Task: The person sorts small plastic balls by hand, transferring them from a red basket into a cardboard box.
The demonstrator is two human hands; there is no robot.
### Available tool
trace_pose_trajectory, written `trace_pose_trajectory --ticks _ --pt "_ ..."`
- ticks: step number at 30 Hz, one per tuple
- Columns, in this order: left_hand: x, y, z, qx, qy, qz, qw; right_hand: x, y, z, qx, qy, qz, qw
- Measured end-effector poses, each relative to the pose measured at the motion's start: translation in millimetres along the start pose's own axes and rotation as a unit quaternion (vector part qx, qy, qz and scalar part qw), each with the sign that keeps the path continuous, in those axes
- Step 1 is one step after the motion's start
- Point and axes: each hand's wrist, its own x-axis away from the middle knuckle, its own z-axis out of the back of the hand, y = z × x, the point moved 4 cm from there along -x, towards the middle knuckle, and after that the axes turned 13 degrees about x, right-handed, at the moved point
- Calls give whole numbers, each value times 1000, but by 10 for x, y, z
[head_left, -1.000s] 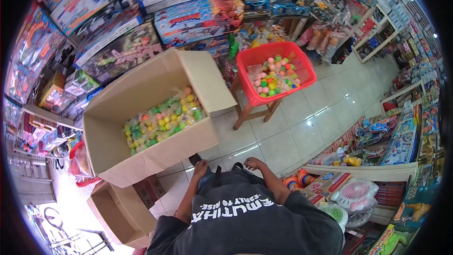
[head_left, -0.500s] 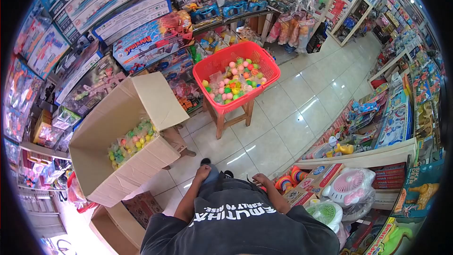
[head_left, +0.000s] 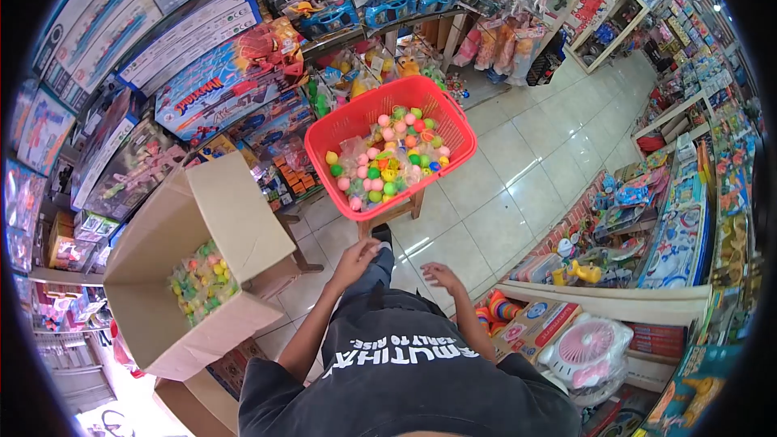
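A red plastic basket [head_left: 324, 133] full of small colourful balls [head_left: 396, 150], some in clear plastic wrap, rests on a wooden stool [head_left: 396, 212] in front of me. Just short of its near rim, my left hand [head_left: 354, 264] hangs over my leg, fingers loosely stretched and holding nothing visible. My right hand [head_left: 440, 277] is farther right above the floor, its fingers apart and nothing in it. Neither hand touches the basket. To the left, a tall open cardboard box [head_left: 243, 218] contains bagged colourful balls [head_left: 202, 282].
Stacked toy boxes [head_left: 231, 81] line the left, and packaged toys [head_left: 380, 0] hang at the back. A low shelf edge [head_left: 599, 299] runs along my right, near a wrapped pink fan [head_left: 587, 344]. A tiled aisle [head_left: 526, 170] leads off to the back right.
I have stepped closer to the basket, which now appears nearer. Both hands have risen forward, and their fingers have loosened from a more curled shape.
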Motion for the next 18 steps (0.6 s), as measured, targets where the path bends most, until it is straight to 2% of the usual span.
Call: trace_pose_trajectory --ticks 1,2,4,5,7,8,9,12,14,16,17,18 --pt "-144 267 -43 80 -6 -26 996 -17 -267 149 10 0 33 999" --pt "-284 499 -59 160 -10 -51 986 -10 -534 312 14 -4 28 1000" --pt "-567 823 -26 166 -11 -51 985 60 -1150 577 43 -40 80 995" --pt "-692 980 -4 191 11 -52 980 106 -1463 706 45 -42 77 995" --pt "-1053 983 91 172 39 -86 981 250 -2116 902 98 -115 140 979" --pt "-1222 1006 153 150 66 -119 979 301 -2351 1008 100 -114 139 979" --pt "-1402 1036 202 169 60 -84 980 352 -2590 1079 91 -123 179 972" --pt "-1846 1187 255 179 92 -88 976 391 -3118 1207 76 -125 247 958" --pt "-2144 944 288 207 83 -73 972 304 -3323 1194 71 -116 277 951" --pt "-2430 631 329 235 75 -66 967 143 -3526 1229 90 5 287 954" --pt "-2534 478 363 186 78 -57 978 -16 -3590 1237 109 4 323 940" --pt "-2619 358 373 138 82 -48 986 -147 -3632 1244 109 3 321 941"
